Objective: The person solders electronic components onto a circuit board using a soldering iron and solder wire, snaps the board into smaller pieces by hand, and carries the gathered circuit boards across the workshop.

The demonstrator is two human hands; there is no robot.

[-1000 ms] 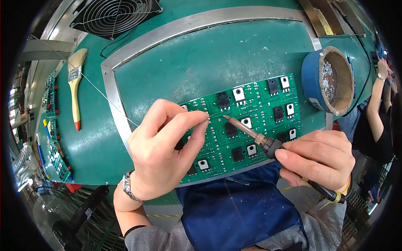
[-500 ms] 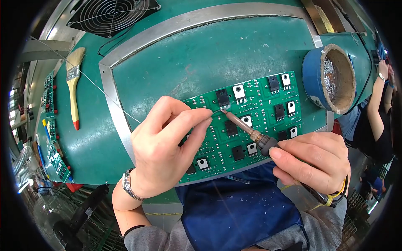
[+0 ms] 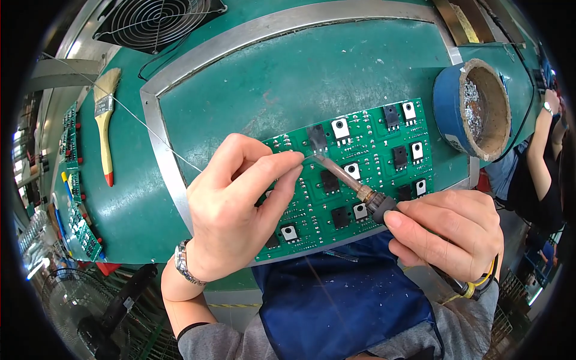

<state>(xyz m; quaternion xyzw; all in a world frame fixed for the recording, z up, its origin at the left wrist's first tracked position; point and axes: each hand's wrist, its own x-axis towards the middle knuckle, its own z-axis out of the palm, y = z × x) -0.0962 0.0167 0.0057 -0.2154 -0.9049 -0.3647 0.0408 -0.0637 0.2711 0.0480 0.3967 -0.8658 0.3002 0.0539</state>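
A green circuit board [image 3: 375,141] lies at a slant before me, bearing several black and silver flat transistors. My right hand [image 3: 447,231] is closed around a soldering iron [image 3: 378,204], whose tip touches the leads of the black transistor [image 3: 317,138] near the board's upper left. Faint smoke hangs over that spot. My left hand [image 3: 240,204] is closed in a pinch on thin solder wire [image 3: 195,167], with its short end reaching the iron's tip. The wire trails off to the upper left. My left hand hides the board's left part.
A blue-sided round container [image 3: 453,114] with metallic scraps inside stands at the right. A wooden-handled brush [image 3: 103,132], small circuit boards [image 3: 81,228] and pens lie at the left. A black fan [image 3: 159,21] sits at the back left. Another person's arm [image 3: 542,162] shows at far right.
Smoke has spread over the black transistor by the iron's tip. Both hands and the board have hardly moved; the pinched solder and iron stay at the same leads.
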